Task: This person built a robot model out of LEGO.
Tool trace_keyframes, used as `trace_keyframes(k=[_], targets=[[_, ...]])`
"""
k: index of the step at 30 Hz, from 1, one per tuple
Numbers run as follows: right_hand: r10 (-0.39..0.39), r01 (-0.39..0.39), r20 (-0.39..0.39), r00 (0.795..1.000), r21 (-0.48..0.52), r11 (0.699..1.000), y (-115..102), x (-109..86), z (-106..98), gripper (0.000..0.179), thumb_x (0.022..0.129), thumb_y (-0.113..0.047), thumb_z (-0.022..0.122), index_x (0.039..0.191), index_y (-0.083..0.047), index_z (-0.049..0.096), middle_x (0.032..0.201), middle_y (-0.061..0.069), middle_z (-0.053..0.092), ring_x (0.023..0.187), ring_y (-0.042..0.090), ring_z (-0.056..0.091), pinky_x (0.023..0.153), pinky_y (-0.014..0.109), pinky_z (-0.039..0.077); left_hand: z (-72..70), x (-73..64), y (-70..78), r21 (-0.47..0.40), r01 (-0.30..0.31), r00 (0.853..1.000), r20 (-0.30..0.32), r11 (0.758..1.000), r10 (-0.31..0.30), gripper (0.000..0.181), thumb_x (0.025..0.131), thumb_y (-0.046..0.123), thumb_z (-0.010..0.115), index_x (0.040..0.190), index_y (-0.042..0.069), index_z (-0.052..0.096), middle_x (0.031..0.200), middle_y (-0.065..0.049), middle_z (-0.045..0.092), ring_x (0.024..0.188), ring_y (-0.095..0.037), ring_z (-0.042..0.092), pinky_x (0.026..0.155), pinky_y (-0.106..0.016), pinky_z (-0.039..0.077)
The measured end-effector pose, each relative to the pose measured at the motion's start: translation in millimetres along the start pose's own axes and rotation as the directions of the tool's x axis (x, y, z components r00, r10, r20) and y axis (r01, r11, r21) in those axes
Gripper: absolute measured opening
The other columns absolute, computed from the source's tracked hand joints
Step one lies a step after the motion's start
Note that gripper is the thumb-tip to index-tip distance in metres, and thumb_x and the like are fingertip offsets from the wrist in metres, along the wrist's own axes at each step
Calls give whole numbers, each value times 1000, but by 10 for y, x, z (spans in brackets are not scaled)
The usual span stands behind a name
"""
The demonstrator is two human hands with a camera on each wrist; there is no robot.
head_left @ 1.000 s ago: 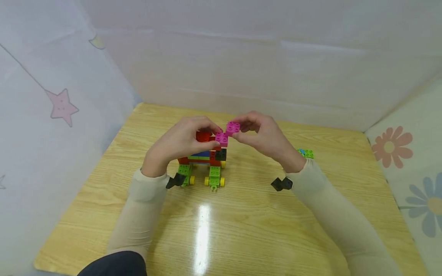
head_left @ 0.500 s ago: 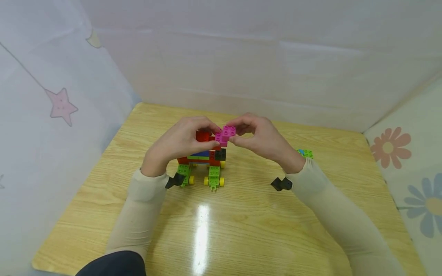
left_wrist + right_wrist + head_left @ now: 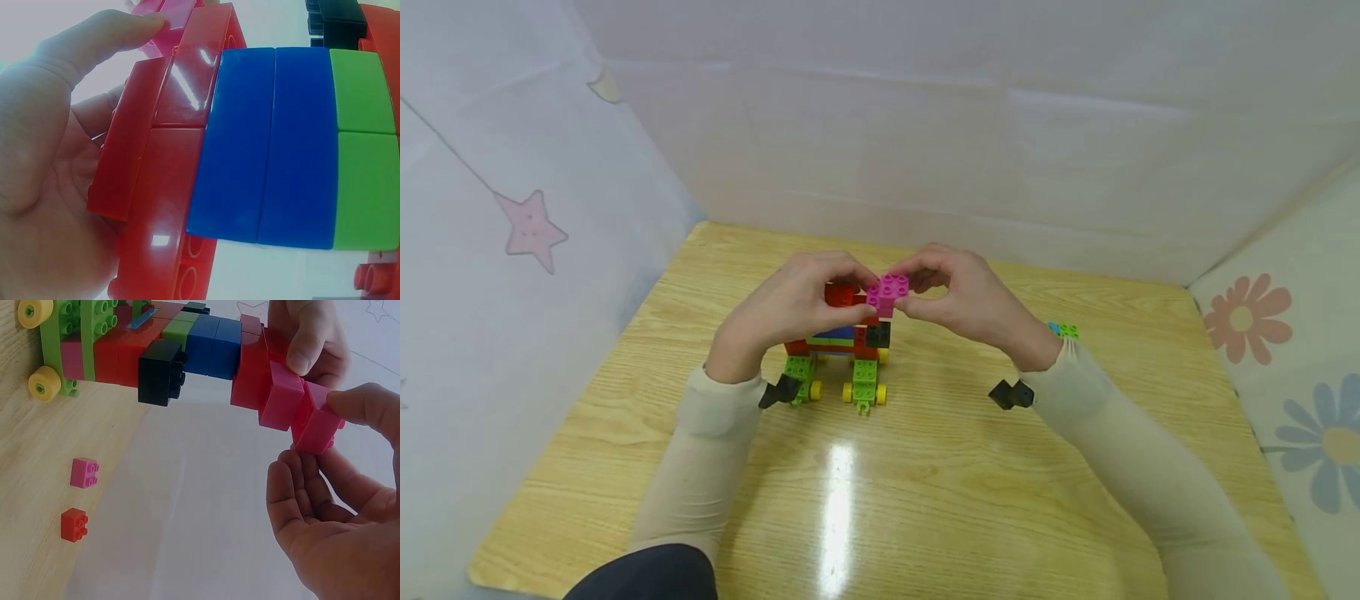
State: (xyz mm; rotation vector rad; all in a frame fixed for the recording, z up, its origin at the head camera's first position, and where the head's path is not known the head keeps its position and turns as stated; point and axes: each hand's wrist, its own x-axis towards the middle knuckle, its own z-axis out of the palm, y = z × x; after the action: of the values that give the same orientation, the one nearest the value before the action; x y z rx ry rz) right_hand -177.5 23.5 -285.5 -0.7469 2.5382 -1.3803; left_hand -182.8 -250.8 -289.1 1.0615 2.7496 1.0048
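A toy block model point(image 3: 240, 150) of red, blue, green and black bricks stands on green wheeled bases point(image 3: 865, 383). At its top, my left hand point(image 3: 808, 293) pinches a pink brick point(image 3: 281, 397), the thumb across its side and the palm beside the red bricks. A second pink brick point(image 3: 892, 288) is between the thumb and fingers of my right hand point(image 3: 961, 290). It sits at the studs of the first one, offset to the right. The two hands nearly meet there. In the head view, my left hand hides part of the model's upper section.
Loose on the wooden table point(image 3: 1000, 500) lie a pink brick point(image 3: 84, 473) and a red brick point(image 3: 74, 525). A green and blue piece point(image 3: 1064, 331) shows beside the right wrist. Pale cloth point(image 3: 880, 158) hangs behind the table and at both sides.
My right hand has brought its pink brick left and slightly down, from beside the other pink brick to overlapping its top. My left hand has stayed in place.
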Motion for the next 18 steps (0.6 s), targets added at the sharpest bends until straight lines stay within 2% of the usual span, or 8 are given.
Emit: trace_keyframes(k=[10,18], targets=[[15,-14,21,1000,-37,999,-44,15,-44,33,99,-22,84,132,-20,81,125,0,73,113,19,73,109,55,58,-7,6,3,1,-6,1000,3,1000,6,34,99,27,89,128,12,79,122,-2,82,99,-18,73,93,-40,63],[-4,6,24,1000,-97,995,-76,37,-59,35,96,-20,84,131,-19,82,120,0,73,110,17,73,107,48,59,-6,7,-3,-1,-10,1000,3,1000,10,34,99,26,89,128,11,79,121,-2,82,98,-18,73,91,-39,63]])
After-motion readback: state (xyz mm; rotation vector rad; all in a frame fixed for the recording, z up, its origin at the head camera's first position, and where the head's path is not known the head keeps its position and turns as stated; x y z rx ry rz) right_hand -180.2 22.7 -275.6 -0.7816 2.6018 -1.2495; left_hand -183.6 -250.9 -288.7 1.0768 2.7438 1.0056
